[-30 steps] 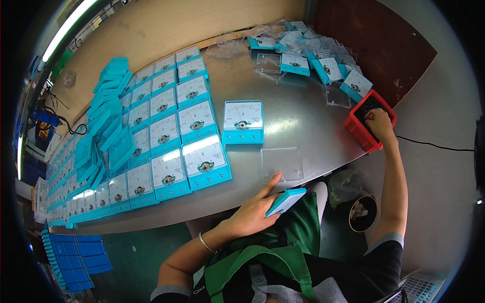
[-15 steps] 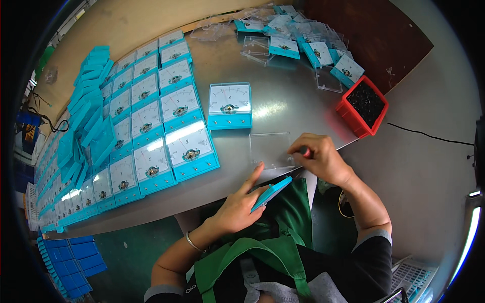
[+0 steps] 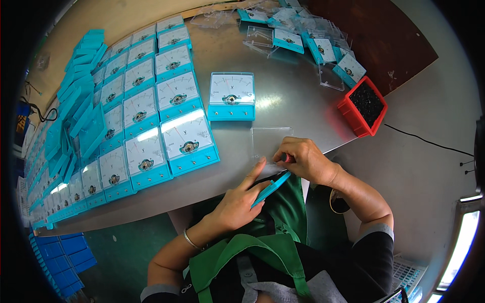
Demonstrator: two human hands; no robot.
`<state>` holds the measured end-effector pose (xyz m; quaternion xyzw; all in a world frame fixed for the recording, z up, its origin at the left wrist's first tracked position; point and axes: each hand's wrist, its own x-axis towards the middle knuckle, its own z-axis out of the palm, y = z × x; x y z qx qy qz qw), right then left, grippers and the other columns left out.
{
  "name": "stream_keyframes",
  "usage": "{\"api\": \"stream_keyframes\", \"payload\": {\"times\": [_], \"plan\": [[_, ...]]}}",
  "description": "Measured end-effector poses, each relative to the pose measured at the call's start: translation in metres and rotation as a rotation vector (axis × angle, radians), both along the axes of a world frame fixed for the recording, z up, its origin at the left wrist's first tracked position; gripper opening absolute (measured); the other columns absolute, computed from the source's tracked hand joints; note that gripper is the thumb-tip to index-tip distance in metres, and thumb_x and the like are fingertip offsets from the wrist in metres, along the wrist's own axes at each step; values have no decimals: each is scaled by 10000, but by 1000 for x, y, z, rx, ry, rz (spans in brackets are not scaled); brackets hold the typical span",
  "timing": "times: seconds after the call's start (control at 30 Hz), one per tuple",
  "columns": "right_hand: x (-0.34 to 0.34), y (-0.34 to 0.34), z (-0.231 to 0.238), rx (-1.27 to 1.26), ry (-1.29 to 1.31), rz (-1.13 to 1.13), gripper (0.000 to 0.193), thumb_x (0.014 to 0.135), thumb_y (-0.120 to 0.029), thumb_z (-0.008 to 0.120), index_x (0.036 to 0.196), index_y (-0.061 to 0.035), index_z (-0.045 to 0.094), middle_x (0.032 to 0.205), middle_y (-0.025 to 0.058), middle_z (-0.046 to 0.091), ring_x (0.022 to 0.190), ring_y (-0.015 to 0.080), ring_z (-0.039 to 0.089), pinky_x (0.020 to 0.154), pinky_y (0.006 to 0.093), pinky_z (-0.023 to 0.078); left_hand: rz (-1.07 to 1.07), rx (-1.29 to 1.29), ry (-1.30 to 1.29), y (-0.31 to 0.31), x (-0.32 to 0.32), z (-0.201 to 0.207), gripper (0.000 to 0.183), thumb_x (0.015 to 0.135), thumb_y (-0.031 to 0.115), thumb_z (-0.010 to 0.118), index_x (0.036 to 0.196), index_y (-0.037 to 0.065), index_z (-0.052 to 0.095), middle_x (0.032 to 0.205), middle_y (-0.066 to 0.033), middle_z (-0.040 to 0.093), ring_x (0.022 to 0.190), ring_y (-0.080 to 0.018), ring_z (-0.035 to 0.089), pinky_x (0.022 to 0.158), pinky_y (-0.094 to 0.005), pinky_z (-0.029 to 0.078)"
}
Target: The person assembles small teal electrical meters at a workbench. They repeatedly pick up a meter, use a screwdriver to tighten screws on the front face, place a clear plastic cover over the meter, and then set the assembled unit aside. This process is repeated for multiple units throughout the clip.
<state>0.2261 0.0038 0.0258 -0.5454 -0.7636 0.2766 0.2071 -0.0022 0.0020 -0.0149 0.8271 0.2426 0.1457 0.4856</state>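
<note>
My left hand [image 3: 237,203] is closed around a blue meter housing [image 3: 271,191], tilted and seen nearly edge-on below the table's front edge. The left thumb points up beside a clear plastic cover [image 3: 273,136] lying flat at that edge. My right hand [image 3: 305,160] grips a tool with a red-and-black handle [image 3: 287,158], like a screwdriver's; its tip is hidden. That hand is just above the housing's upper end, over the near part of the cover. Beyond them a finished-looking blue voltmeter [image 3: 232,97] with a white dial stands alone on the table.
Rows of blue-and-white meters [image 3: 188,139] fill the table's left side, with blue housings [image 3: 91,129] heaped on them. A red bin [image 3: 347,108] of small black parts sits at the right edge. Clear covers and meters [image 3: 289,40] lie piled at the back.
My right hand has moved left with the tool, closer to the left hand and the housing. The left hand keeps its hold, and the whole view has shifted slightly.
</note>
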Motion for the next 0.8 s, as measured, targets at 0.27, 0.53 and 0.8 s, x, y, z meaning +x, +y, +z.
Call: {"api": "stream_keyframes", "payload": {"times": [0.27, 0.53, 0.8], "plan": [[-1, 25, 10, -153, -143, 92, 122, 670, 3, 705, 768, -54, 660, 783, 70, 591, 727, 234, 601, 643, 350, 477, -8, 8, 16, 3, 0, -2, 397, 791, 70, 626, 1172, 14, 527, 1517, -168, 170, 1266, -362, 414, 910, -411, 468], [-12, 35, 22, -246, -407, 125, 72, 701, -89, 687, 709, -78, 617, 802, 64, 591, 782, 270, 601, 645, 396, 456, 4, -16, 55, 2, 0, -8, 415, 780, 60, 634, 1181, 35, 533, 1520, -132, 182, 1256, -325, 437, 856, -388, 504], [-16, 43, 26, -146, -439, 242, 72, 688, -76, 681, 684, -87, 610, 735, 54, 592, 742, 287, 613, 627, 409, 455, 25, 70, 0, 0, 3, -14, 407, 752, 13, 617, 1151, 37, 540, 1515, -113, 197, 1054, -334, 564, 732, -411, 535]]}}
